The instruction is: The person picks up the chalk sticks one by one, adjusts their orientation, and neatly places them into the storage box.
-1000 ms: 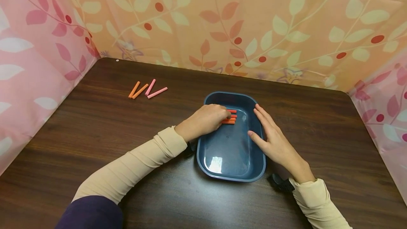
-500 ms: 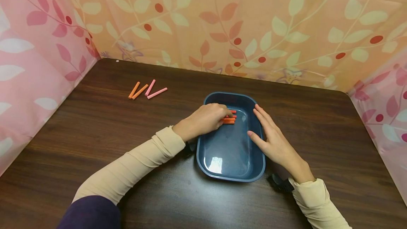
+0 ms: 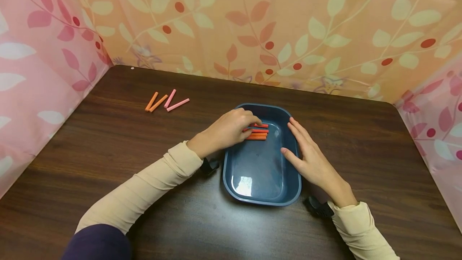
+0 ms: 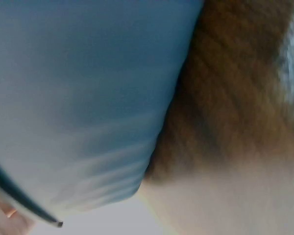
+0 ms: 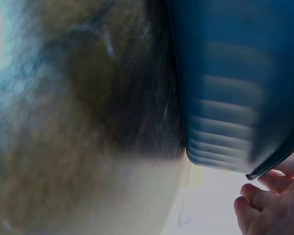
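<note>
In the head view my left hand [image 3: 231, 128] reaches over the left rim of a blue plastic tub [image 3: 258, 171]. Its thumb and index finger are spread, close over red chalk-like sticks [image 3: 262, 131] on the tub's floor. Just below these lie orange chalk-like sticks [image 3: 258, 137], side by side; the left ends of the sticks are partly hidden by the hand. My right hand [image 3: 314, 159] rests with straight fingers along the tub's right rim, thumb reaching inside. Both wrist views mostly show the tub's outer wall [image 4: 98, 98], with fingers [image 5: 257, 196] at its rim in the right one.
Two orange sticks [image 3: 155, 102] and two pink sticks [image 3: 177, 101] lie on the dark wooden table [image 3: 108, 151], back left of the tub. A floral curtain [image 3: 202, 23] encloses the back and both sides of the table.
My left hand has drawn back a little to the left and away from me, its thumb and index parting, so more of the sticks shows. The right hand and tub have stayed put.
</note>
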The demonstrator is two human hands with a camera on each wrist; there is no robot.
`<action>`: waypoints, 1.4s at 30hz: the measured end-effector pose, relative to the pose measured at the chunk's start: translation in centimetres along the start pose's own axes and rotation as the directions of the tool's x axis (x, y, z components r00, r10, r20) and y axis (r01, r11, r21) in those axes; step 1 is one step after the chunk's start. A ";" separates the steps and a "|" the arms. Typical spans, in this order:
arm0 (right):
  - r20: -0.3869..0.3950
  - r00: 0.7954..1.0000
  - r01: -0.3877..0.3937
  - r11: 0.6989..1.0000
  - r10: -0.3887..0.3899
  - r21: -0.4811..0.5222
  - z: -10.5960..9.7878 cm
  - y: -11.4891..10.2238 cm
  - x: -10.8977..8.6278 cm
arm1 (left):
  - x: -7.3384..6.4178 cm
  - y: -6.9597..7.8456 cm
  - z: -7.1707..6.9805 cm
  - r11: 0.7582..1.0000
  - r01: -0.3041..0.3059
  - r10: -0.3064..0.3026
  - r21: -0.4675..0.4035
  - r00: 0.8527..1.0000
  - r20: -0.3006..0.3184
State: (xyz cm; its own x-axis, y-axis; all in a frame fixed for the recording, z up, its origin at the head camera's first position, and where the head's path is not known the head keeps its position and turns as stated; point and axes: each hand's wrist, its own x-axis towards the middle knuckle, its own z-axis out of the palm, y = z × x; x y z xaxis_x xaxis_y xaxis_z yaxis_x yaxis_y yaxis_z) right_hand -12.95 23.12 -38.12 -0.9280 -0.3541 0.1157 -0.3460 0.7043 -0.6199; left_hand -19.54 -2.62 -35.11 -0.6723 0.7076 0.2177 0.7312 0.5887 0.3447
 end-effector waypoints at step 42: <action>-0.009 1.000 0.004 1.000 -0.004 0.007 0.0 -0.2 0.1 | -5.7 -5.9 -5.1 0.977 0.211 -0.202 0.028 0.961 -0.190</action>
State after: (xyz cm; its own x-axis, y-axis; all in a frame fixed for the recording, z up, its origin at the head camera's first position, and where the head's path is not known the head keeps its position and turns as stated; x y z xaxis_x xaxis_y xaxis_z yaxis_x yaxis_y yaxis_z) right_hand -12.98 22.93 -38.03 -0.9278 -0.3516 0.1251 -0.3490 0.6987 -0.6246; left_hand -20.62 -12.08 -33.75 -0.8156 0.4865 0.3132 0.5758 0.7354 0.3572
